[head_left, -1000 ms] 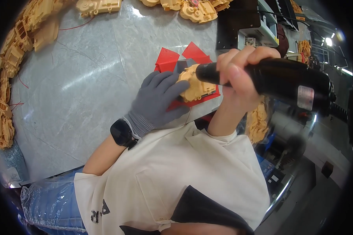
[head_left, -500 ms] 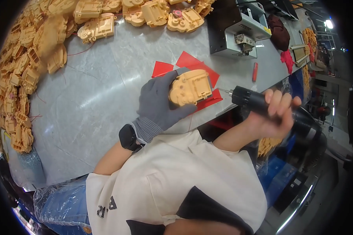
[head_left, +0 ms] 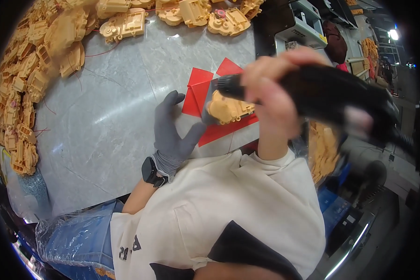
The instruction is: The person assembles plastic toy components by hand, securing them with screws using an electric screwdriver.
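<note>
Gloved left hand (head_left: 171,129) now off yellow housing (head_left: 225,110).

The housing (head_left: 225,108) lies right of the left grip (head_left: 170,127), with more housings (head_left: 36,85) along the left (and far) sides of the table (head_left: 93,149).

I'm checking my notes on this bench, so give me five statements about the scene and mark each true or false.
1. The right hand holds a black power tool. True.
2. The left hand grips the tan housing. False: it is open, apart from the housing.
3. Red pieces show next to the tan housing. True.
4. The black watch is on the person's right arm. False: it is on the left.
5. Tan parts are heaped at the picture's upper left. True.
</note>
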{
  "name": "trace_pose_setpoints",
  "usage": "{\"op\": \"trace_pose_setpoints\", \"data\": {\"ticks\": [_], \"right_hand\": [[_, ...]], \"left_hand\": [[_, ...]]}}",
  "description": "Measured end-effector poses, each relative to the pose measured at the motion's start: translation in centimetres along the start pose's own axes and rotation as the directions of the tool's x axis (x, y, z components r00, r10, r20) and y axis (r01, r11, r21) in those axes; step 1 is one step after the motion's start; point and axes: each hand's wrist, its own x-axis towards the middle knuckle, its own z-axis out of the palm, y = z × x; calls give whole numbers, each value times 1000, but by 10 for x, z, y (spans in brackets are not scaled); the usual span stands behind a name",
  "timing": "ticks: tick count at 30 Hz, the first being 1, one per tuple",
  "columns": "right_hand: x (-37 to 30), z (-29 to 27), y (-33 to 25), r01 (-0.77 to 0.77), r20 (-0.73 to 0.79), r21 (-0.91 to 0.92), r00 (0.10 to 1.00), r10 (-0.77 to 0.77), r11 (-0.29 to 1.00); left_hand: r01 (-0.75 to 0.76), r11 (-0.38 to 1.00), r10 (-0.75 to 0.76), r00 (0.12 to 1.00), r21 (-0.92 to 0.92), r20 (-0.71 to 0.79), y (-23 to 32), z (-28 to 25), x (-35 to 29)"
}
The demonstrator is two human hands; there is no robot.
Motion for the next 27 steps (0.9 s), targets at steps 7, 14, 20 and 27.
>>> {"op": "trace_pose_setpoints", "data": {"ticks": [7,14,20,27], "right_hand": [[19,-3,-20,22,-115,226,993,4,974],[-17,13,25,-276,25,-157,959,283,948],[16,-14,-35,-43,312,305,948,-57,951],[-32,2,-1,-354,382,-7,863,329,935]], "left_hand": [[0,1000,0,1000,-24,11,1,-4,4],[30,1000,-30,999,-3,39,1,-1,4],[-46,998,43,995,31,87,1,-2,2],[-81,994,76,994,-72,-74,-9,-6,-3]]}}
